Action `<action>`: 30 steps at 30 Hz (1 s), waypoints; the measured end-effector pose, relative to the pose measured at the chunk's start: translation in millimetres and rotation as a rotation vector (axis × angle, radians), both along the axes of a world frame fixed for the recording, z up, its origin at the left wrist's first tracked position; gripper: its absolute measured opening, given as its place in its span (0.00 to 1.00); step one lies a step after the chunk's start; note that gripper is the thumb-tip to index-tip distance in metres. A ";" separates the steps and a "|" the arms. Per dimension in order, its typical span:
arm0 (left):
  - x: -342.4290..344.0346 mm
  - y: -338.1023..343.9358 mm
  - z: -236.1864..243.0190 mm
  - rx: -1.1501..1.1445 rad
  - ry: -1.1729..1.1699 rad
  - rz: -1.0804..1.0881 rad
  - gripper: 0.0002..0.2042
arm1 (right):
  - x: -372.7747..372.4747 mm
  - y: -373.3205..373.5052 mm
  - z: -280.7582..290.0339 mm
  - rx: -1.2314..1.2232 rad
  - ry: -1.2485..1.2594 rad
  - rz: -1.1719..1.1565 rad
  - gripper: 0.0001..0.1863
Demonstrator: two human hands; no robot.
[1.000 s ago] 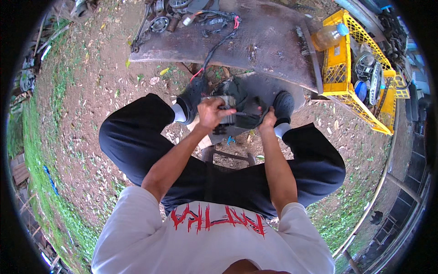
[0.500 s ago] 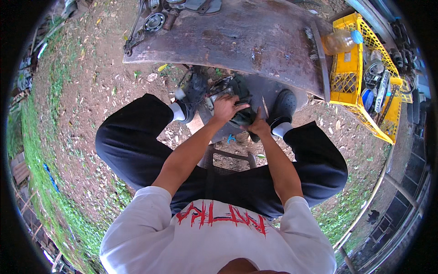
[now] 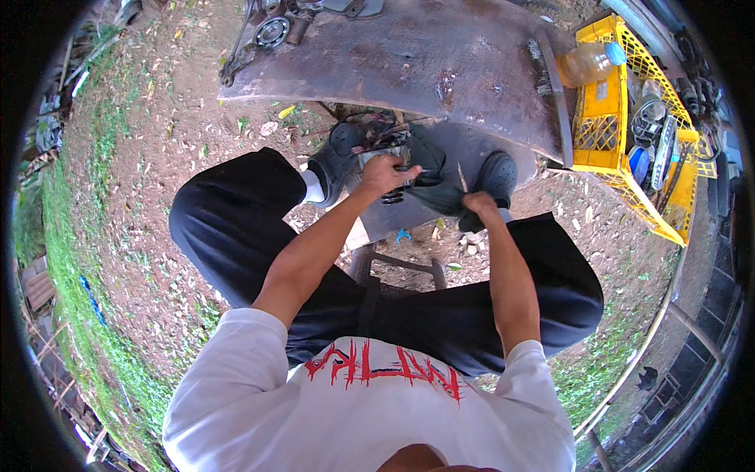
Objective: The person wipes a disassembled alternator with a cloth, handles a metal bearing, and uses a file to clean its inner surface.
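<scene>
Dark green cloth [image 3: 442,198], right hand [image 3: 480,205] with fingers clutching its edge, left hand [image 3: 382,175] opposite, grip unclear

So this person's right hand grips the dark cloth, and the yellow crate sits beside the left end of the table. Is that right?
Not quite: the head view shows the yellow crate beside the right end of the table, not the left. The right hand does grip the dark cloth.

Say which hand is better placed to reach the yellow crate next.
Probably the right hand: nearer the yellow crate, on that side, though apparently gripping dark cloth; the left hand is farther across.
</scene>
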State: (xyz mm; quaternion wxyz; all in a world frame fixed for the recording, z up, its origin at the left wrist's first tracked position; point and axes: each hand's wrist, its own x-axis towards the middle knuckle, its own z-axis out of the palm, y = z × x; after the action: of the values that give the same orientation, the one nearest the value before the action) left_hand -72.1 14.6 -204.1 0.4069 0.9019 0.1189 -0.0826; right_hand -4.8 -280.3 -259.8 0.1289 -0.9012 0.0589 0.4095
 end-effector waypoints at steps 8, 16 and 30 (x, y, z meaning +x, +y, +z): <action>-42.1 -12.7 23.8 -0.156 -0.107 0.423 0.34 | 51.1 -59.7 122.7 0.016 -0.792 -0.296 0.28; -44.6 -15.9 2.0 -0.163 -0.008 0.498 0.34 | 0.2 -12.8 307.8 0.728 -0.355 -0.324 0.12; -9.3 -13.0 24.6 -0.182 0.121 0.089 0.30 | 58.8 180.0 284.1 0.175 -0.894 0.153 0.58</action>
State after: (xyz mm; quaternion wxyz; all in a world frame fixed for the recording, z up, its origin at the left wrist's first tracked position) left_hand -81.4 1.6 -179.6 0.4826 0.8484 0.1750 -0.1295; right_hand 54.0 -100.3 24.3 0.1866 -0.9769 -0.1040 -0.0077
